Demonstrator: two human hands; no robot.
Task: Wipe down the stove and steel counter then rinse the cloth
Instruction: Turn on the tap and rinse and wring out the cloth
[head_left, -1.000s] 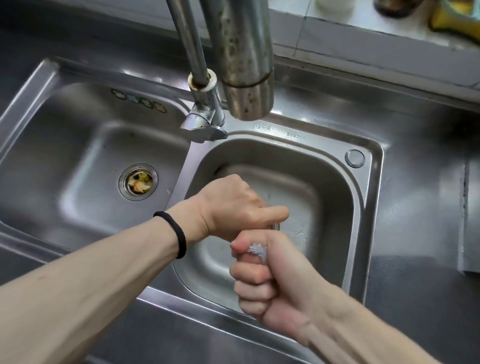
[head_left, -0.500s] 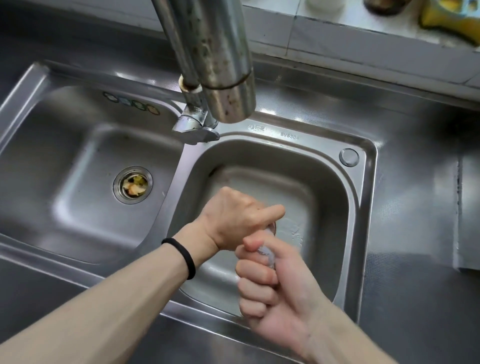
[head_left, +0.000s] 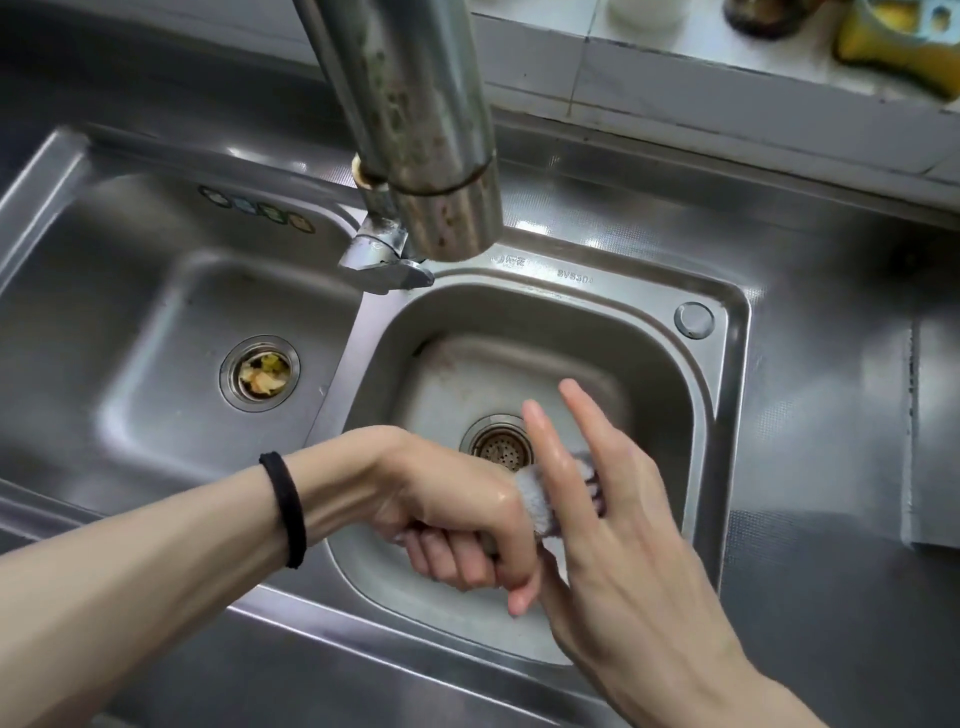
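R hand (head_left: 618, 525) just opened, fingers spread flat vs fisted 0.5 s ago; L hand (head_left: 457, 525) fisted tight on the cloth (head_left: 537, 499), which pokes out between both hands over the right basin (head_left: 670, 395). Faucet (head_left: 431, 156) looks dry, hard to tell. Prob. wringing done, rinse step near finished.

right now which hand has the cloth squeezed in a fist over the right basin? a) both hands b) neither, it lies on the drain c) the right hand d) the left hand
d: the left hand is fisted around the cloth, while the right hand is spread open beside it, fingers straight, above the right basin.
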